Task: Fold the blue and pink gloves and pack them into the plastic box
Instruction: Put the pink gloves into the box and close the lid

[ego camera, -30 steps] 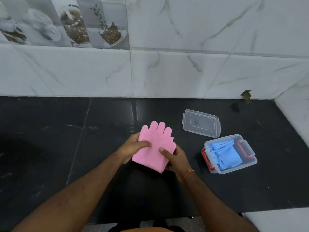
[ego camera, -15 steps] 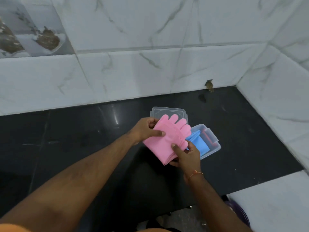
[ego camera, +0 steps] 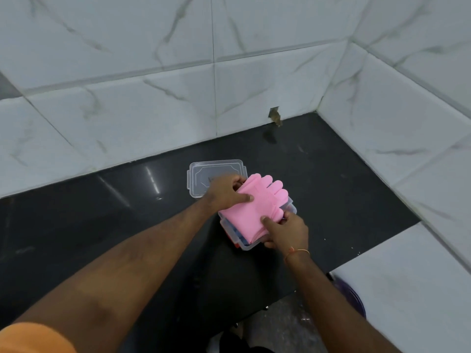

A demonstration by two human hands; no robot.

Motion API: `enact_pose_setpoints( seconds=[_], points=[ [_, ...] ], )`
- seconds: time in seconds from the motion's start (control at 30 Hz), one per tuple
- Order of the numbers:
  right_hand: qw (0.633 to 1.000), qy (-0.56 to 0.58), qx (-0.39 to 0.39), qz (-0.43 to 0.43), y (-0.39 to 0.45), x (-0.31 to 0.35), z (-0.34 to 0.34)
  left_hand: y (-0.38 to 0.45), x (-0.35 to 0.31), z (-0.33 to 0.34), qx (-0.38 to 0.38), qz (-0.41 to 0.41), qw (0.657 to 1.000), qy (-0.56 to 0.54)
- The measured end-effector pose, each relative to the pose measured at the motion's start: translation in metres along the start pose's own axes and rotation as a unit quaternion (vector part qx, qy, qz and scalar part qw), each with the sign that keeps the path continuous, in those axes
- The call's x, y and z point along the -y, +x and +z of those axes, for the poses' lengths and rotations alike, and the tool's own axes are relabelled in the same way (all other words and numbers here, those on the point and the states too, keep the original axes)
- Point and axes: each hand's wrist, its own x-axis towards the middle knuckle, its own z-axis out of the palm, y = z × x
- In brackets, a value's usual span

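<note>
The folded pink gloves (ego camera: 257,207) lie across the top of the clear plastic box (ego camera: 248,247), covering most of it. My left hand (ego camera: 226,192) grips their far left edge, thumb on top. My right hand (ego camera: 286,231) holds their near right edge at the box's front corner. Only a sliver of the blue gloves (ego camera: 237,231) shows under the pink ones, beside the box's red latch. The box stands on the black counter (ego camera: 102,225).
The clear box lid (ego camera: 204,174) lies flat on the counter just behind my left hand. White marble-look tiled walls close the back and right sides. A white surface (ego camera: 407,276) adjoins the counter at the near right.
Both hands have carried the pink gloves rightward from the counter's middle to directly over the box, now hiding nearly all of the blue gloves. The camera has turned right.
</note>
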Motion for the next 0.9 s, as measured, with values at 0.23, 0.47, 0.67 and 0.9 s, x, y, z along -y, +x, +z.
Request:
enact_pose_setpoints(
  seconds=[0.23,0.47,0.67,0.9],
  points=[
    [0.949,-0.297,-0.018,-0.1,0.006,0.008,-0.022,-0.012,-0.008,0.007,-0.048,0.024,0.996,0.07],
    [0.862,-0.362,-0.069,-0.347,0.035,0.034,-0.029,-0.086,-0.013,0.017,-0.177,0.112,0.959,0.193],
    [0.777,-0.468,0.101,-0.408,0.056,0.051,-0.009,-0.085,-0.026,0.037,-0.014,0.019,0.962,0.272],
    [0.796,-0.477,0.174,-0.329,0.07,0.044,-0.001,-0.07,-0.034,0.041,0.049,-0.013,0.947,0.317]
  ],
)
